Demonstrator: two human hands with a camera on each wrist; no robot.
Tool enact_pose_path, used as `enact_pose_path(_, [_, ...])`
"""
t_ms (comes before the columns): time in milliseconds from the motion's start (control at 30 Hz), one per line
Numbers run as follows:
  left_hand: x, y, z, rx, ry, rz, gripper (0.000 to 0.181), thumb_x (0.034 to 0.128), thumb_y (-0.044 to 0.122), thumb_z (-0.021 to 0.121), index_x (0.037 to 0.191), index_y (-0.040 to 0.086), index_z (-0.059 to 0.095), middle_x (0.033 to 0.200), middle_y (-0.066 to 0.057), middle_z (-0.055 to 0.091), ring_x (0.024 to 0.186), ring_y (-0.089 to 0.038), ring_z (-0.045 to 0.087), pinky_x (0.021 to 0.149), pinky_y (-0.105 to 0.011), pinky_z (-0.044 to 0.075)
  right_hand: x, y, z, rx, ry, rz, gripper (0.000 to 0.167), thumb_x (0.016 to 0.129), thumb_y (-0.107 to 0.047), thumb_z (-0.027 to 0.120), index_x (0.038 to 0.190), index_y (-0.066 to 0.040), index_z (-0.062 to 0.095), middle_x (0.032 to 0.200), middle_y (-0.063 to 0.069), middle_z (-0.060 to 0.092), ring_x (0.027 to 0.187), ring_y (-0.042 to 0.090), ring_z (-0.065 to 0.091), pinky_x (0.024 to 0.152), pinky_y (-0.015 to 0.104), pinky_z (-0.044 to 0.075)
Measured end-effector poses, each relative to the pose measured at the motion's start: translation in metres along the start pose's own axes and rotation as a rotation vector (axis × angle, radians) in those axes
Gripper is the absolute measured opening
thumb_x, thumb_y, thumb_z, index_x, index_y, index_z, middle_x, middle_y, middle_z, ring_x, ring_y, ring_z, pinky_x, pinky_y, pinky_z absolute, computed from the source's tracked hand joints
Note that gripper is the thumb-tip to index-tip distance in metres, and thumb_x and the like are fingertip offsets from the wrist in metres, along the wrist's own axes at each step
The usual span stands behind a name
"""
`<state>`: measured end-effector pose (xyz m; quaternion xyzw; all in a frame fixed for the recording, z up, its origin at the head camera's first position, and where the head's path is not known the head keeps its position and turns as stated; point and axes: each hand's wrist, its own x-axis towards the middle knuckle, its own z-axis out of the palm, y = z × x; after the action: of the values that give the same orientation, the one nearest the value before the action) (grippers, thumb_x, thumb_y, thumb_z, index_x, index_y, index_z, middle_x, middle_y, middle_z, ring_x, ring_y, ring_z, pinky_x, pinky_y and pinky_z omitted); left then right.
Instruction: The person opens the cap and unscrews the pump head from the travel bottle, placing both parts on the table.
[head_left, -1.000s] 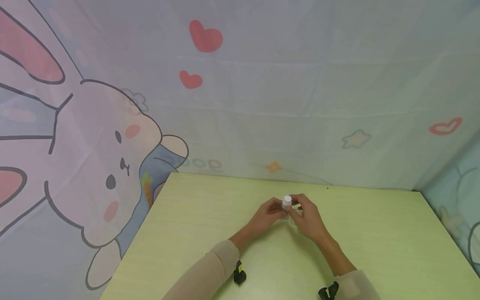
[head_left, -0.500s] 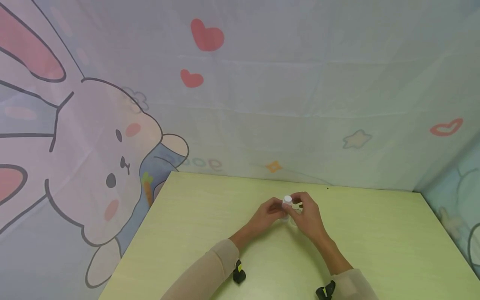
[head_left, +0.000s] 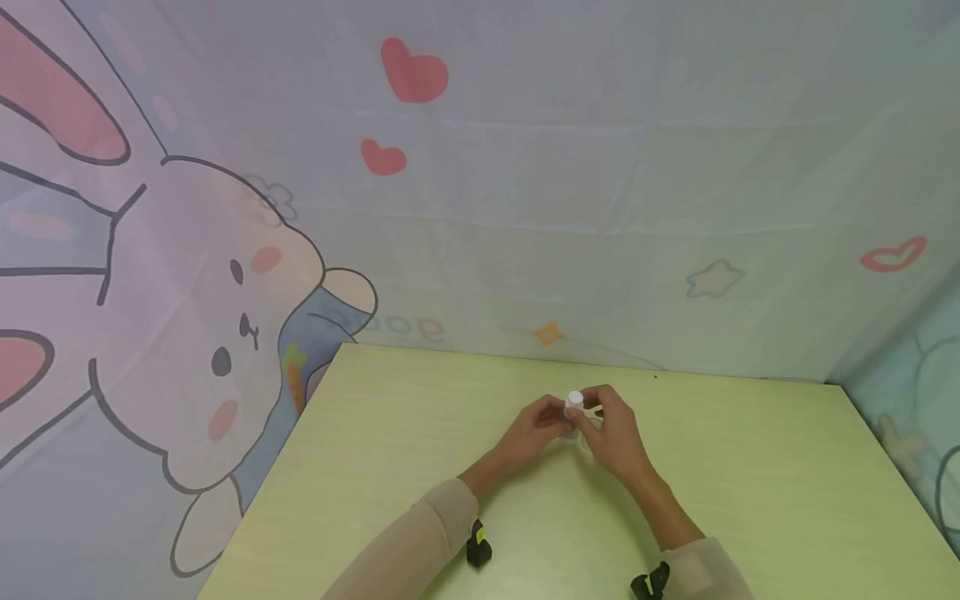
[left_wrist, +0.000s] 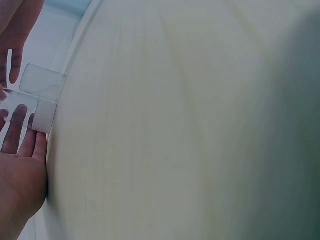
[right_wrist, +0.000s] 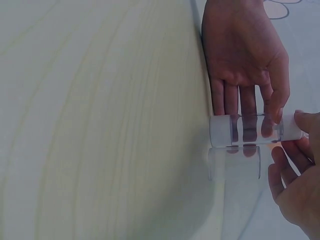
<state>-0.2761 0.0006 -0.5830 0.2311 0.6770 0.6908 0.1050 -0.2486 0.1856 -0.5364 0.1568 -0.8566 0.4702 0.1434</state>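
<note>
A small clear bottle with a white cap and a white band at its base stands upright on the table; the bottle [right_wrist: 256,129] shows lengthwise in the right wrist view. My left hand [head_left: 534,432] holds its clear body, fingers behind and thumb in front. At the top, my right hand [head_left: 619,435] pinches the white cap [head_left: 575,399] between thumb and fingers. Right beside the bottle stands a clear, open-looking cylinder [right_wrist: 235,163], like a small cup; the left wrist view shows this cylinder [left_wrist: 42,82] next to the white base.
The pale yellow-green table [head_left: 787,475] spreads around both hands. Its far edge meets a cloth backdrop [head_left: 525,208] printed with a rabbit and hearts. Black wrist devices [head_left: 478,546] sit by both sleeves. A tiny dark speck [head_left: 656,377] lies near the back edge.
Around the cap, my right hand has shifted very slightly. The bottle and my left hand stay in place.
</note>
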Motion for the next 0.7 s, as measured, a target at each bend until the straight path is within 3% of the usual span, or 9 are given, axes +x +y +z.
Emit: enact_pose_path(700, [0.0012, -0.0004, 0.0015, 0.002, 0.019, 0.002, 0.025, 0.1045, 0.001, 0.065, 0.128, -0.004, 0.062, 0.129, -0.020, 0.069, 0.121, -0.023, 0.069, 0.104, -0.033, 0.056, -0.0011, 0.0013, 0.0000, 0.018, -0.014, -0.026, 0.025, 0.101, -0.013, 0.074, 0.121, 0.000, 0.066, 0.114, 0.011, 0.070, 0.108, 0.031, 0.065, 0.090, 0.050, 0.055])
